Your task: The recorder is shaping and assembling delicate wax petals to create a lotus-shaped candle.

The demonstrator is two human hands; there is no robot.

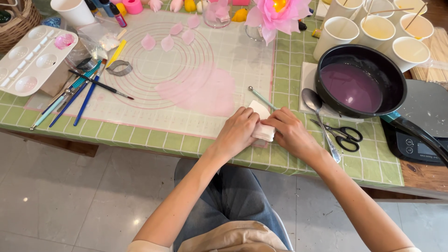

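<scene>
The folded white tissue [261,125] lies at the near edge of the silicone mat [196,70], pinched from both sides: the left hand [237,133] curls closed over its left half, the right hand [290,133] clamps its right end. They seem to be folding or pressing it flat. A clean crease would call for steady, even pressure, well clear of the pink rolled sheet [200,91] just beyond and the spoon [319,116].

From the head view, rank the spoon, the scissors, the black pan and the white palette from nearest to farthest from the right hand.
Measured from the right hand:
1. Spoon, just to its right, handle passing close by the wrist.
2. Scissors, further right on the green cloth.
3. Black pan, up and to the right, holding purple liquid.
4. White palette, far left corner.
</scene>
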